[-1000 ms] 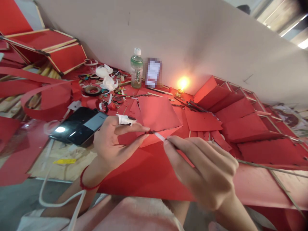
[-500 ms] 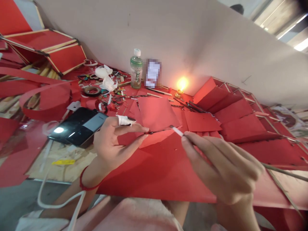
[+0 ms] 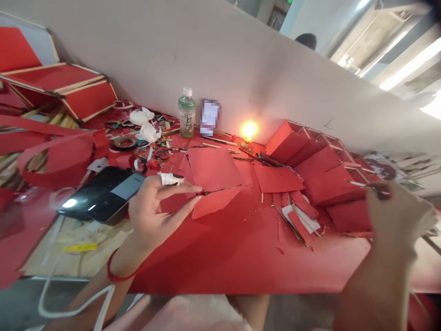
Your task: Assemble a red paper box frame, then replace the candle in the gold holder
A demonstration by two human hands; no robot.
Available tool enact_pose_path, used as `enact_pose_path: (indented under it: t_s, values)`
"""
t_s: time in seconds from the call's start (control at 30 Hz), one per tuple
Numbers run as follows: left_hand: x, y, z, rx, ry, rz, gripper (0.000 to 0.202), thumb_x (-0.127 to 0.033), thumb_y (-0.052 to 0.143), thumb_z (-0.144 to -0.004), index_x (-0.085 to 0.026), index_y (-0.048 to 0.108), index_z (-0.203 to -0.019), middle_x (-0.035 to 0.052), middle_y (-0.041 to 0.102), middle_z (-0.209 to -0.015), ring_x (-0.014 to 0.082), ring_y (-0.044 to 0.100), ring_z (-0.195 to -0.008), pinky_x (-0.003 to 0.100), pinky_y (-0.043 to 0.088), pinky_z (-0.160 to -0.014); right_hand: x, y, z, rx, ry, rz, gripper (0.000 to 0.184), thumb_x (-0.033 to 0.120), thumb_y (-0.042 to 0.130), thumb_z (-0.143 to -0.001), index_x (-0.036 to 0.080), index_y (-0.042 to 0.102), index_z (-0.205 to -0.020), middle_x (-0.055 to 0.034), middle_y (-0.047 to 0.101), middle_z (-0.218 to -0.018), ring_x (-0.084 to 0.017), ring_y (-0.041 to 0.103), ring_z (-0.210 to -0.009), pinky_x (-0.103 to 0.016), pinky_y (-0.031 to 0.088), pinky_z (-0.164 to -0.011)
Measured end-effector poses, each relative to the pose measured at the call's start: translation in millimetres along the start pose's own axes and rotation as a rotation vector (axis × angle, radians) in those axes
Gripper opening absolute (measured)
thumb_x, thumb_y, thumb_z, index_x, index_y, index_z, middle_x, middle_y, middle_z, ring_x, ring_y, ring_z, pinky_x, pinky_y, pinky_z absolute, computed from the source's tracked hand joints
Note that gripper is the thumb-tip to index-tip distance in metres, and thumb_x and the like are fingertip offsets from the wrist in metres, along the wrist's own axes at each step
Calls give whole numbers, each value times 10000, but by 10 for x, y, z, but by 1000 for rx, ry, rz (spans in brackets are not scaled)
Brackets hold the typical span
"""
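Observation:
My left hand [image 3: 156, 207] is in the middle of the view, thumb and forefinger pinched on a thin dark strand [image 3: 213, 191] that runs to the right over the red paper sheets [image 3: 213, 168]. A white bandage wraps one fingertip. My right hand [image 3: 396, 216] is far to the right, closed around a thin bamboo stick [image 3: 356, 184] whose tip points left above the red paper frame [image 3: 327, 174]. The stick's other end passes out past the hand at the lower right.
A lit candle [image 3: 248, 131] burns by the wall, with a green bottle [image 3: 186, 112] to its left. A phone [image 3: 103, 193] on a white cable lies left of my left hand. Tape rolls, scraps and sticks litter the red-covered table [image 3: 223, 257]. Red lantern frames [image 3: 69, 87] stand far left.
My right hand has pulled away to the right with the stick, away from my left hand. The left hand keeps its pinch. The view has shifted slightly.

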State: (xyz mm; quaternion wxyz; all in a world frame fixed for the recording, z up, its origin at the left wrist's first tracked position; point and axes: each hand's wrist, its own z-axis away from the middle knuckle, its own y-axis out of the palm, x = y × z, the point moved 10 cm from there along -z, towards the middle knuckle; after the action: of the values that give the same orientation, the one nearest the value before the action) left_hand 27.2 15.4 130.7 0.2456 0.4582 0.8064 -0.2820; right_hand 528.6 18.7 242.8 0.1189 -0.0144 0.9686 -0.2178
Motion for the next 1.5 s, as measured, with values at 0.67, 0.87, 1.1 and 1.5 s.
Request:
enact_pose_path:
  t_s: [0.67,0.87,1.1,1.5]
  values:
    - [339,-57,29,-2,-10,107,451,-309,808,-830,-247,552,-1196,54,804,-1022,243,786,-925,393,639,-901,1329,2488,78,472,1011,-1116,293,318,780,-572,208,582,-758,7,688,-611,-162,662,-504,-228,511,-416]
    - [168,-188,320,-199,-8,29,453,-301,825,-797,-219,532,-1133,37,739,-927,216,755,-812,399,653,-770,1456,2447,179,391,1029,-1107,313,384,761,-602,226,531,-742,25,655,-627,-180,707,-584,-214,506,-421]
    - [-203,81,586,-225,165,-279,470,-231,876,-740,-221,568,-1096,29,729,-807,175,685,-621,310,587,-638,1626,2134,268,367,949,-1168,384,461,780,-617,215,521,-760,20,633,-645,-165,684,-577,-202,458,-406]
    - [-425,879,1283,767,-98,211,130,-246,579,-982,-216,648,-876,9,721,-785,126,675,-664,205,496,-619,1475,1572,510,339,921,-1230,318,388,776,-617,198,548,-730,20,612,-617,-145,644,-516,-194,418,-371]
